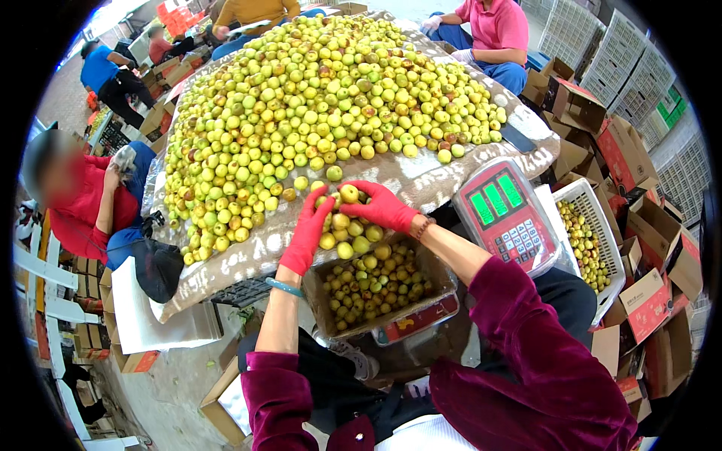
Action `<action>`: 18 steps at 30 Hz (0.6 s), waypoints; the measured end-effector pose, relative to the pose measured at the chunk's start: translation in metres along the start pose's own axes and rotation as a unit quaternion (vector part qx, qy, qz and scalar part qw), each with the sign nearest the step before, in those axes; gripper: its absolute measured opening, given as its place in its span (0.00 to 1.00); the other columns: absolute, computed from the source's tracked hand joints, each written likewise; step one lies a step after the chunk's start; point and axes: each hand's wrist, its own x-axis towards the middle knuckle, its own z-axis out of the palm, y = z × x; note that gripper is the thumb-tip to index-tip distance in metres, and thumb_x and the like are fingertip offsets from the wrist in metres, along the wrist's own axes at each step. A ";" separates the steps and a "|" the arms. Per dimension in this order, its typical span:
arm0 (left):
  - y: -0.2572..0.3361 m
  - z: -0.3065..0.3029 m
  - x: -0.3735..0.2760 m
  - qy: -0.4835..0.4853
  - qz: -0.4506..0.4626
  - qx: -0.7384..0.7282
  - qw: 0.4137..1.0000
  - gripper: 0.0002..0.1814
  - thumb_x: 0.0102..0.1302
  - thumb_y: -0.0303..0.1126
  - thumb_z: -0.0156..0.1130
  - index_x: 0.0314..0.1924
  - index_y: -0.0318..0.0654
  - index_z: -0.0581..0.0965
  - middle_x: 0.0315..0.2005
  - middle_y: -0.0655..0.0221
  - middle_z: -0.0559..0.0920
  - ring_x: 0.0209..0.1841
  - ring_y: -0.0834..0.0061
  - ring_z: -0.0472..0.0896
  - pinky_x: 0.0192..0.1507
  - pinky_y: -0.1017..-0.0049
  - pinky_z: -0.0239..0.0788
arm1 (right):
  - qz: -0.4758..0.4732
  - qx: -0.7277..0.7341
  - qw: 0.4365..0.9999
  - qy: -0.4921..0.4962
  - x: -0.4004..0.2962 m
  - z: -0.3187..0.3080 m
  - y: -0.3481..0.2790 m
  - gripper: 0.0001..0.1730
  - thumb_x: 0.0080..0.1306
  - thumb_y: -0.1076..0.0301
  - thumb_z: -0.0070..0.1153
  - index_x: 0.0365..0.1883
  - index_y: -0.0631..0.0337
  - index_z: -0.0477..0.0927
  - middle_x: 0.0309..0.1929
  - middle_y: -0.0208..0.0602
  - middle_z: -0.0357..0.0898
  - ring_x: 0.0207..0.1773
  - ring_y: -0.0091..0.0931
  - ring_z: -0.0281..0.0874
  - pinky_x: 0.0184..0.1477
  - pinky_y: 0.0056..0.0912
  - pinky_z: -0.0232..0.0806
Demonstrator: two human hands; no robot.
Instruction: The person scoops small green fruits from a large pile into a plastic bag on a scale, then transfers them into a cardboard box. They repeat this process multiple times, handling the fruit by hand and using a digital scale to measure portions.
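Observation:
My left hand, in a red glove, has its thumb and fingers around a jujube at the near edge of the heap. My right hand, gloved in red too, pinches a yellow jujube with a brownish patch. Several loose jujubes lie just below and between both hands. Beyond them a large heap of yellow-green jujubes covers the patterned brown blanket. Directly below my hands stands an open cardboard box part-filled with jujubes, on a red scale base.
A scale display with keypad stands at right, beside a white plastic basket of smaller fruit. A dark phone-like object lies on the blanket. Empty cartons crowd the right. People sit around the heap, one in red at left.

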 end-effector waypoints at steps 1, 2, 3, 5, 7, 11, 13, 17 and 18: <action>0.006 0.003 -0.009 -0.020 -0.020 0.002 1.000 0.30 0.66 0.44 0.59 0.64 0.42 0.65 0.59 0.64 0.70 0.61 0.73 0.66 0.62 0.75 0.57 | -0.008 -0.003 1.000 -0.010 -0.009 0.000 -0.004 0.33 0.55 0.54 0.67 0.56 0.58 0.74 0.51 0.37 0.77 0.53 0.25 0.73 0.55 0.29 0.66; 0.011 0.006 -0.017 -0.042 -0.030 -0.004 0.999 0.29 0.65 0.43 0.60 0.63 0.42 0.66 0.58 0.63 0.71 0.60 0.74 0.67 0.61 0.75 0.58 | 0.026 0.027 0.999 -0.025 -0.020 0.000 -0.008 0.32 0.54 0.56 0.68 0.56 0.58 0.74 0.51 0.36 0.77 0.53 0.24 0.73 0.56 0.28 0.66; 0.012 0.006 -0.024 -0.065 -0.033 0.004 0.997 0.29 0.65 0.43 0.60 0.63 0.43 0.66 0.58 0.63 0.71 0.60 0.74 0.67 0.61 0.75 0.58 | 0.011 0.009 1.000 -0.025 -0.029 0.000 -0.012 0.32 0.53 0.57 0.69 0.55 0.57 0.75 0.51 0.35 0.77 0.53 0.23 0.72 0.56 0.28 0.66; 0.011 0.006 -0.037 -0.112 -0.038 0.022 0.993 0.29 0.65 0.43 0.60 0.64 0.43 0.66 0.57 0.62 0.71 0.59 0.73 0.68 0.61 0.75 0.59 | -0.015 -0.020 0.999 -0.040 -0.048 0.003 -0.020 0.33 0.52 0.58 0.70 0.55 0.56 0.75 0.51 0.35 0.77 0.54 0.24 0.73 0.57 0.29 0.66; 0.027 0.019 -0.058 -0.094 -0.098 0.010 0.991 0.27 0.66 0.43 0.59 0.62 0.44 0.68 0.56 0.67 0.73 0.59 0.76 0.69 0.58 0.74 0.60 | -0.077 -0.161 0.981 -0.071 -0.067 -0.007 -0.015 0.33 0.48 0.60 0.70 0.55 0.54 0.76 0.55 0.39 0.74 0.59 0.30 0.70 0.61 0.34 0.63; 0.024 0.000 -0.074 -0.031 -0.174 -0.016 0.984 0.23 0.66 0.41 0.58 0.59 0.43 0.70 0.51 0.71 0.77 0.54 0.75 0.74 0.52 0.74 0.65 | -0.037 -0.081 0.993 -0.073 -0.076 -0.004 -0.019 0.31 0.49 0.62 0.69 0.53 0.55 0.77 0.55 0.40 0.74 0.56 0.31 0.72 0.60 0.33 0.63; 0.017 -0.017 -0.069 0.013 -0.153 -0.045 0.987 0.22 0.66 0.40 0.58 0.59 0.43 0.71 0.50 0.71 0.78 0.52 0.73 0.76 0.50 0.75 0.67 | -0.005 -0.102 0.993 0.064 -0.069 -0.006 -0.028 0.24 0.58 0.64 0.64 0.53 0.59 0.76 0.53 0.36 0.77 0.54 0.26 0.73 0.54 0.28 0.67; 0.011 -0.061 -0.052 0.105 -0.092 -0.121 0.983 0.23 0.67 0.37 0.56 0.60 0.40 0.68 0.53 0.63 0.75 0.53 0.66 0.75 0.51 0.68 0.69 | -0.053 -0.079 0.965 0.244 -0.052 -0.026 -0.014 0.25 0.59 0.61 0.60 0.53 0.62 0.74 0.51 0.42 0.77 0.52 0.32 0.74 0.53 0.31 0.66; 0.006 -0.076 -0.049 0.136 -0.096 -0.136 0.977 0.24 0.66 0.38 0.56 0.60 0.39 0.68 0.56 0.60 0.72 0.56 0.63 0.72 0.53 0.65 0.69 | -0.056 -0.086 0.956 0.274 -0.046 -0.030 -0.011 0.25 0.59 0.61 0.60 0.53 0.63 0.73 0.51 0.42 0.76 0.53 0.33 0.73 0.54 0.32 0.65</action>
